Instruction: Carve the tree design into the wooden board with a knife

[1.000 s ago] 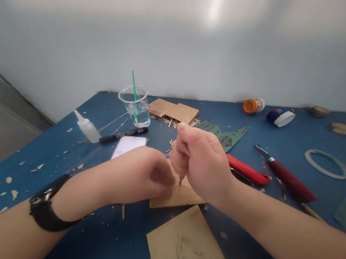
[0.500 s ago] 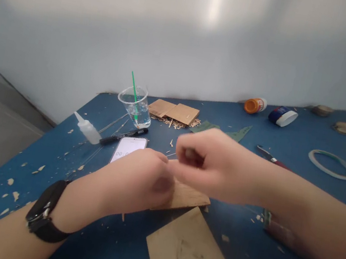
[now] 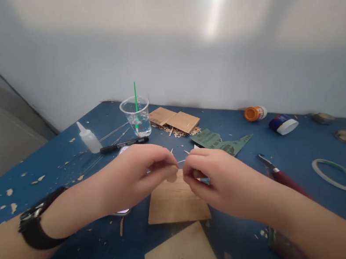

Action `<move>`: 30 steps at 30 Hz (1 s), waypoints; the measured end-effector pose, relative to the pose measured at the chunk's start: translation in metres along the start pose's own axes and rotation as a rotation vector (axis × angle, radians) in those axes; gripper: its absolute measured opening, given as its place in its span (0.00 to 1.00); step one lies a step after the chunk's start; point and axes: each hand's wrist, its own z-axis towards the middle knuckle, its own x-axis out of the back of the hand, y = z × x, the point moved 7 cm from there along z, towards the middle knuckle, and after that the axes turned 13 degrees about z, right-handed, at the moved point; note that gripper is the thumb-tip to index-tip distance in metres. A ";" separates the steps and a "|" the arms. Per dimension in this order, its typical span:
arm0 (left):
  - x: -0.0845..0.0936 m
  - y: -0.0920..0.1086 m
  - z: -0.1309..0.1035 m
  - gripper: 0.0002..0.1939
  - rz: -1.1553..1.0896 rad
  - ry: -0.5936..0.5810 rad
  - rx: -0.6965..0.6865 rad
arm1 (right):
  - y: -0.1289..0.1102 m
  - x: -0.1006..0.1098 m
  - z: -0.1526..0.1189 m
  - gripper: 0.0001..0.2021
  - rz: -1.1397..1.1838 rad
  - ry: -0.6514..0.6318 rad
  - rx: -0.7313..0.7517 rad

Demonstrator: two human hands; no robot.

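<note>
My left hand [image 3: 138, 177], with a black watch [image 3: 39, 220] on its wrist, is closed in a pinch above the left edge of a wooden board [image 3: 176, 201]. A small pale bit shows at its fingertips, too small to name. Just right of it, my right hand [image 3: 217, 180] has its fingers curled over the board's far right side. Something brownish shows inside that grip, and I cannot make out what it is. The two hands are slightly apart. A phone [image 3: 121, 212] lies mostly hidden under my left hand. Nearer to me is a board with dark marks [image 3: 187, 257].
A plastic cup [image 3: 139, 119] with a green straw stands at the back left, near a glue bottle [image 3: 89, 138] and black marker [image 3: 125, 144]. Green sandpaper [image 3: 220, 142], a red-handled knife [image 3: 287, 181], a tape ring [image 3: 337, 175] and an orange-capped bottle [image 3: 255, 113] lie rightward.
My hands have drawn apart from each other, uncovering more of the wooden board. My left hand's fingertips now show. The view has tilted up slightly.
</note>
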 end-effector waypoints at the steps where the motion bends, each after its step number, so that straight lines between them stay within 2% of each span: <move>1: 0.002 -0.001 0.000 0.09 -0.068 0.013 0.032 | -0.001 0.003 0.000 0.06 0.013 0.028 0.008; 6: 0.005 -0.006 -0.001 0.06 -0.482 0.028 0.236 | -0.010 0.013 -0.004 0.04 -0.013 0.127 0.068; 11: -0.018 -0.009 -0.009 0.13 -0.940 -0.091 0.468 | -0.026 0.015 -0.010 0.07 -0.078 0.199 0.218; 14: -0.029 -0.006 -0.014 0.15 -1.164 -0.154 0.532 | -0.036 0.013 -0.015 0.10 -0.129 0.238 0.318; 17: -0.031 -0.004 -0.016 0.14 -1.256 -0.146 0.536 | -0.041 0.013 -0.019 0.11 -0.197 0.284 0.355; 19: -0.025 -0.005 -0.015 0.13 -1.152 -0.088 0.479 | -0.042 0.015 -0.021 0.12 -0.234 0.314 0.340; 20: -0.018 -0.005 -0.014 0.12 -1.021 -0.033 0.409 | -0.042 0.016 -0.022 0.12 -0.234 0.319 0.316; 23: 0.010 0.009 -0.013 0.10 -0.398 0.195 0.057 | -0.037 0.019 -0.021 0.10 -0.173 0.278 0.197; 25: 0.019 0.025 -0.018 0.09 -0.060 0.294 -0.151 | -0.035 0.019 -0.020 0.09 -0.121 0.222 0.098; 27: 0.021 0.032 -0.022 0.11 0.063 0.323 -0.232 | -0.035 0.018 -0.019 0.09 -0.080 0.181 0.022; 30: 0.021 0.031 -0.022 0.11 -0.020 0.288 -0.182 | -0.039 0.020 -0.021 0.09 -0.021 0.162 -0.015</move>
